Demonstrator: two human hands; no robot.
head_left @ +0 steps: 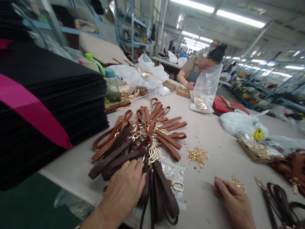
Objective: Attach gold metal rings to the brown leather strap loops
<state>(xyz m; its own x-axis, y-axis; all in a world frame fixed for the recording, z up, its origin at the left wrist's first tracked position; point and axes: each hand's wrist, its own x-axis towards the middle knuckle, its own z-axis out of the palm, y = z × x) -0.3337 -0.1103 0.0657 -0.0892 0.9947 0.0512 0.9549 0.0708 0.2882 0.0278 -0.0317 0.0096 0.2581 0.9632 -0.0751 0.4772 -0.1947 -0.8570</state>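
Pale worktable (171, 105) under strip lights. Far left: black stack (88, 105), pink band (35, 111) across it. Next, your left hand (127, 183) rests on dark brown straps (164, 186), fingers curled; pinch hidden, cannot tell. Reddish-brown straps (168, 140) fan out beyond. Right of them, gold pile (197, 156). Your right hand (234, 200): thumb and forefinger pressed together, contents unclear, beside smaller gold cluster (239, 183).
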